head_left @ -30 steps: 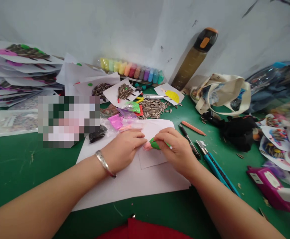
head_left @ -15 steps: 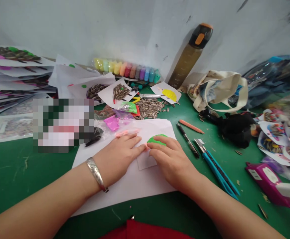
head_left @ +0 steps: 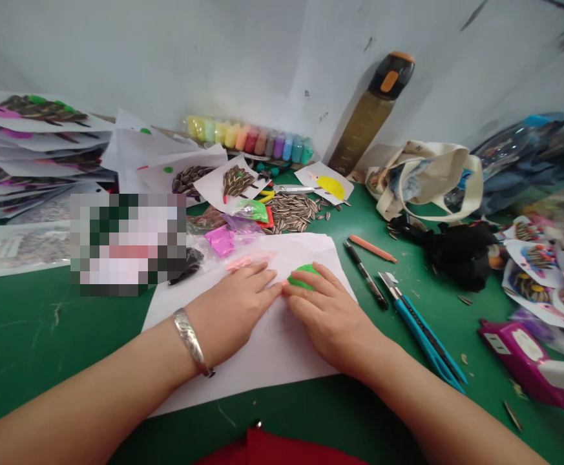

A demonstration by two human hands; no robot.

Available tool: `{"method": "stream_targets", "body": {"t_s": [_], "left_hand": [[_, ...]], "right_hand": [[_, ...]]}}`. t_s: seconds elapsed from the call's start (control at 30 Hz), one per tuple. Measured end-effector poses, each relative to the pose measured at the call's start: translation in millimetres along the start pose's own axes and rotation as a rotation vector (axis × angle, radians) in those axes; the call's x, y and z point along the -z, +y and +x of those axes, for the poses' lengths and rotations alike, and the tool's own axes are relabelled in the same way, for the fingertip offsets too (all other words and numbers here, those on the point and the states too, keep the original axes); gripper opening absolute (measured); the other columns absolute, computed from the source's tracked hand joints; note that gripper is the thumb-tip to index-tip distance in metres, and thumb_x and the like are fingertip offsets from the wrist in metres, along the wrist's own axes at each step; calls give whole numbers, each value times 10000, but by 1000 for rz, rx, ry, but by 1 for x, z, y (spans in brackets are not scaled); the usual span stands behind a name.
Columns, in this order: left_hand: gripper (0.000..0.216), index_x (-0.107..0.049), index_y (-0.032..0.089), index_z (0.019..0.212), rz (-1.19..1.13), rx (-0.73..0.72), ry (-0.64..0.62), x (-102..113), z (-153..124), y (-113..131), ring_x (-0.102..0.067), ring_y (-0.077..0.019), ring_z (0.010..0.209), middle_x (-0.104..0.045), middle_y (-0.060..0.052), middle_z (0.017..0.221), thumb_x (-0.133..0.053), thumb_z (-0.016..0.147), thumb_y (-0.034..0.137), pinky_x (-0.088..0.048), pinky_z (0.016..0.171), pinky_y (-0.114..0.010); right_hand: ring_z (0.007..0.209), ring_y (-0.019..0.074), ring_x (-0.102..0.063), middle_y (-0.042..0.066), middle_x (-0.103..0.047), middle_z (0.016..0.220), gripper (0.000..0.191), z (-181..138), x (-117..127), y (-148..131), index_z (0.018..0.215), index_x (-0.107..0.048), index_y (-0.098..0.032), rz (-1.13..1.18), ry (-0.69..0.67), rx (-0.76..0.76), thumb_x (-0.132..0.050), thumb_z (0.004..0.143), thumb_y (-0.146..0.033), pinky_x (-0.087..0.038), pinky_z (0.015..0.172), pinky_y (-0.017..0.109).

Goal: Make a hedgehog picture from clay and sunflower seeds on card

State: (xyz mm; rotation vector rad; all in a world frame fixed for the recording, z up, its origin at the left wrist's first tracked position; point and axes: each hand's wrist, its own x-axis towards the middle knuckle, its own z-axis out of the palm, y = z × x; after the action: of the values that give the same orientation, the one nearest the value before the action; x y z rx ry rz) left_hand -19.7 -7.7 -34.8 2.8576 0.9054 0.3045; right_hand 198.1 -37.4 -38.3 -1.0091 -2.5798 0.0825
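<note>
Near the middle of the head view, a bright green, rounded patch of soft clay [head_left: 303, 268] is lying on a layer of white paper sheets [head_left: 267, 361], with a small pink lump of clay [head_left: 284, 283] sitting at its 8 o'clock edge. The bare right hand [head_left: 333, 316] is the nearer one: its fingers are spreading loosely over the green patch, which is lying at about 10 to 11 o'clock from the knuckles. What is showing of the patch seems to be running longest from 9 to 3 o'clock, though the fingers are hiding too much to be sure.

The bare left hand [head_left: 236, 307], wearing an engraved silver metal bangle [head_left: 192, 339], is resting palm down with its fingers extended, its foremost fingertip touching or nearly touching the pink lump; the green patch is lying at 2 o'clock from it. Neither hand is closing into a fist; whether fingertips are pinching the lump, I cannot tell.

From the patch, a slim black pen [head_left: 365, 274] is lying at 3 o'clock and a heap of striped sunflower seeds [head_left: 291, 213] at 12.
</note>
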Motion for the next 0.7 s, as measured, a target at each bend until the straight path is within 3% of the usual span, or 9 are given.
{"method": "stream_targets", "body": {"t_s": [0.13, 0.33, 0.53, 0.7], "left_hand": [[522, -532, 83, 1265, 9, -14, -15, 2, 1, 1, -482, -328, 1245, -596, -168, 1239, -392, 772, -17, -417, 1037, -500], [474, -549, 74, 1247, 17, -24, -4, 1, 0, 2, -473, -331, 1249, -589, -187, 1241, -387, 808, -7, -411, 1036, -512], [496, -544, 66, 1249, 47, -51, -10, 6, 2, 4, -518, -323, 1191, -621, -179, 1167, -360, 796, -15, -447, 1001, -499], [490, -539, 63, 1257, 44, -23, -26, 4, 1, 6, -494, -325, 1223, -595, -192, 1224, -364, 808, -19, -434, 1013, -510]], "right_hand": [[1232, 252, -484, 57, -669, 1185, 261, -3, 3, 1, 1034, -620, -175, 23, 67, -32, -422, 908, -60, -308, 1109, 535], [1214, 244, -502, 56, -672, 1175, 265, -4, 1, 0, 1005, -624, -183, -5, -27, -2, -403, 918, -65, -256, 1131, 557], [1215, 234, -509, 56, -674, 1170, 280, -6, 11, -1, 1046, -610, -181, 37, 38, -23, -411, 904, -43, -270, 1130, 535], [1237, 230, -493, 86, -662, 1185, 280, -6, 9, 0, 1050, -596, -154, 29, -68, 30, -386, 908, -35, -233, 1142, 549]]}}
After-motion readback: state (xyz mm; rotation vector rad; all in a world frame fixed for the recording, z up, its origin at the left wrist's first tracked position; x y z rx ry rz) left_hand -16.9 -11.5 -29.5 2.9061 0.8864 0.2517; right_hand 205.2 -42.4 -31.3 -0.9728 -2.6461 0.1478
